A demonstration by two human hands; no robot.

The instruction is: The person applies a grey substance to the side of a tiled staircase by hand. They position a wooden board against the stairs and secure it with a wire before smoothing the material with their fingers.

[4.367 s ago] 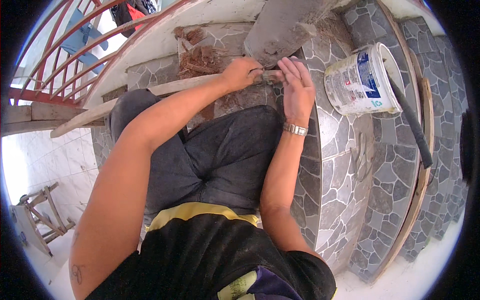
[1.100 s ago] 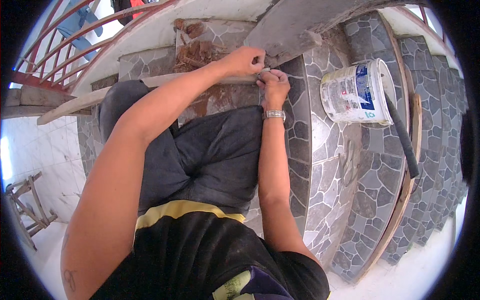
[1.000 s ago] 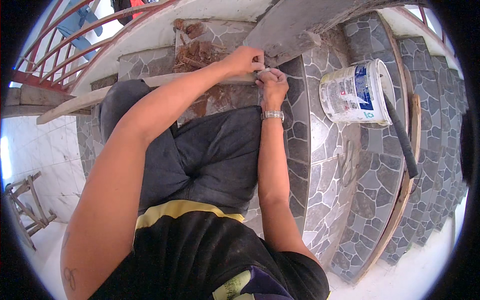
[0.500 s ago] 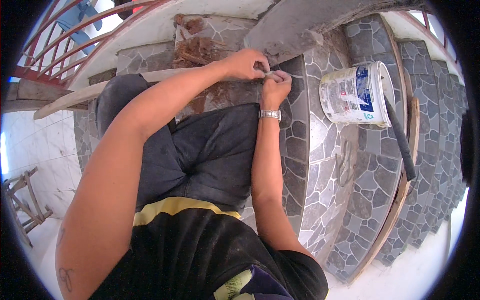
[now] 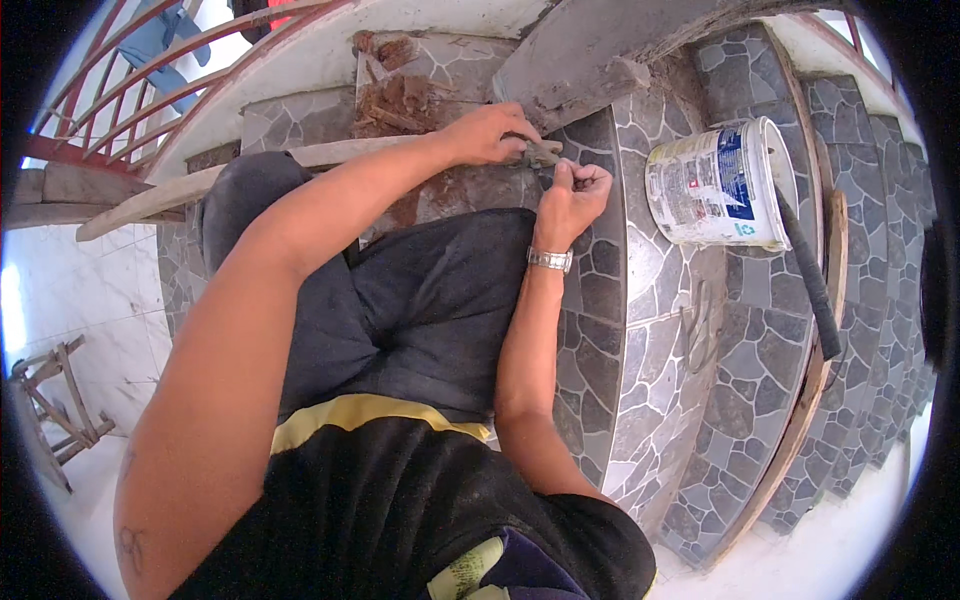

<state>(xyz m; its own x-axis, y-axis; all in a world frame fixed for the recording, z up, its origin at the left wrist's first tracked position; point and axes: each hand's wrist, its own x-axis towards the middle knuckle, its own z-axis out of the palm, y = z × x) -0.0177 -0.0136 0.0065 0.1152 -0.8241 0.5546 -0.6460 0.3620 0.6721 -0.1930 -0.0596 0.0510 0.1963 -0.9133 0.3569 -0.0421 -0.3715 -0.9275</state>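
My left hand [image 5: 492, 136] reaches over the step, its fingers closed on a small grey-green crumpled piece [image 5: 541, 156] whose kind I cannot make out. Just to the right, my right hand [image 5: 574, 198], with a metal watch on the wrist, is curled with thumb and fingertips pressed together. Whatever sits in that pinch, if anything, is too small to tell. A pale wooden pole [image 5: 330, 153] runs behind my left forearm, and its far end passes near the fingers. Above both hands slants a thick grey beam [image 5: 590, 70].
Reddish-brown crumbly debris [image 5: 400, 105] lies on the tiled step beyond my left hand. At right a tilted white bucket [image 5: 705, 190] has a dark rod [image 5: 808, 280] leaning out of it. A long wooden strip [image 5: 780, 465] follows the steps; red railings [image 5: 130, 95] stand far left.
My right hand has moved right and slightly down, away from the left hand. The grey-green piece now shows between them, in the left fingers. The view has shifted a little.
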